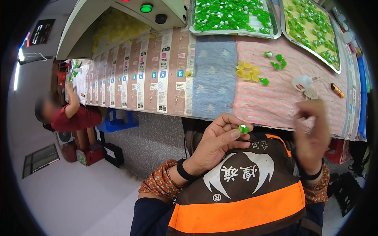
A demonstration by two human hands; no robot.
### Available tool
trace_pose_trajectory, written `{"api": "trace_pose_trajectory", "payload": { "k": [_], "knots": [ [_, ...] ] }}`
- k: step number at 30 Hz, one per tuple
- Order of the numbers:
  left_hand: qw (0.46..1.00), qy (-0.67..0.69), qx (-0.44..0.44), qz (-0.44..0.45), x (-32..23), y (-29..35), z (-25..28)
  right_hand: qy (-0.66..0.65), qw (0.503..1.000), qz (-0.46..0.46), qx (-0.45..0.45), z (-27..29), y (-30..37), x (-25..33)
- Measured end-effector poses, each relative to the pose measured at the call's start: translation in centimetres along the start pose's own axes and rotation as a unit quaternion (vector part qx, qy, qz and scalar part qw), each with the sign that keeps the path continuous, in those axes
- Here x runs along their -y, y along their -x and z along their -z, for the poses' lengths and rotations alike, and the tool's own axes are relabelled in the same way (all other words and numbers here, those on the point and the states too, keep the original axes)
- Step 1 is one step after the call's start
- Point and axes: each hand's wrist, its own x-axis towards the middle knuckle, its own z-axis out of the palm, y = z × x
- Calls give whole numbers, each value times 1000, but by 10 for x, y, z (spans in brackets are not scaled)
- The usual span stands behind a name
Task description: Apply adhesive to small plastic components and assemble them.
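Observation:
My left hand (215, 142) is closed, with a small green plastic piece with a white part (243, 129) pinched between thumb and fingertips, over my lap just off the table's front edge. To its right, my right hand (313, 131) is smeared by motion, and whether it holds anything cannot be made out. Beyond it on the pink cloth stands a white squeeze bottle (301, 83) with a thin nozzle, and a crumpled pale scrap (311, 93) touches it. Farther left lie several yellow cup-shaped pieces (248, 72) and several loose green pieces (280, 62).
Two metal trays, one at the back (236, 34) and one at the right (336, 67), hold many green-and-white pieces. An orange-and-black cylinder (337, 90) lies near the bottle. At the back left, a pale machine housing (161, 8) stands over yellow pieces. A co-worker (80, 118) sits at far left.

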Motion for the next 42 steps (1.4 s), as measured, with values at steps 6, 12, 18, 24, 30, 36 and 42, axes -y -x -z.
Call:
{"api": "trace_pose_trajectory", "payload": {
  "k": [6, 12, 18, 24, 30, 36, 42],
  "knots": [
    [1000, -16, -10, 14, 0, 2, -7, -98, 984, 3, 151, -47, 0, 9],
    [998, -55, -15, 17, 2, 4, -4, -100, 981, 13, 167, -51, -1, 11],
    [998, -38, -10, 52, -1, 4, -4, -126, 978, 7, 164, -54, 3, 9],
    [998, -20, 11, 57, 0, 2, 1, -122, 978, 20, 167, -55, 3, 9],
    [998, 0, 15, 65, 0, 1, 3, -120, 978, 45, 163, -57, 5, 8],
    [998, 22, 17, 65, 1, 2, 3, -129, 977, 68, 155, -58, 5, 8],
    [997, 31, 21, 68, 2, 2, 2, -137, 976, 71, 155, -59, 6, 7]
  ]
}}
